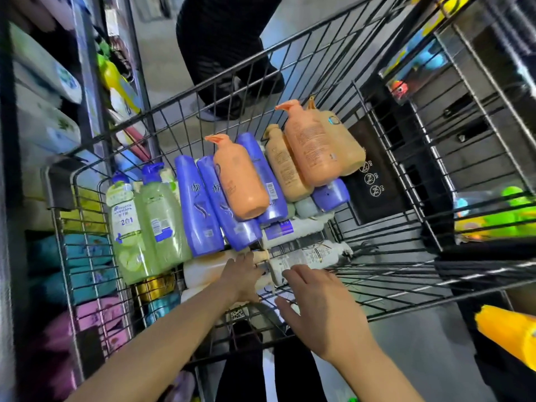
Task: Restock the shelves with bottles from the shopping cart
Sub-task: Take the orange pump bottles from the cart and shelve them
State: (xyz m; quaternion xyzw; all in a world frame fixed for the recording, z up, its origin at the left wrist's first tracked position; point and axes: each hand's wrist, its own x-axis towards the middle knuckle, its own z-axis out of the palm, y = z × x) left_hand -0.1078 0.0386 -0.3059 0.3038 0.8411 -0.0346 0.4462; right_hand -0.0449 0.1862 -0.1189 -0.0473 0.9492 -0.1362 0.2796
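Reaching into the black wire shopping cart (385,288), left hand (242,275) touches a cream plastic bottle (203,271) at the near end, grip unclear. Right hand (322,309), fingers spread, hovers just beside a white labelled bottle (307,256).

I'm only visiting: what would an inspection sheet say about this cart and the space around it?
Surface: wire shopping cart, floor partly bare on the right.
Job's things: green bottles, purple bottles, orange pump bottles, white bottles lying in the cart.
Clutter: nothing seen.
Hands: left hand reaches onto a pale bottle; right hand open, fingers spread above the cart rim.
Cables: nothing seen.
Surroundings: stocked shelves on the left; another person's legs beyond the cart.
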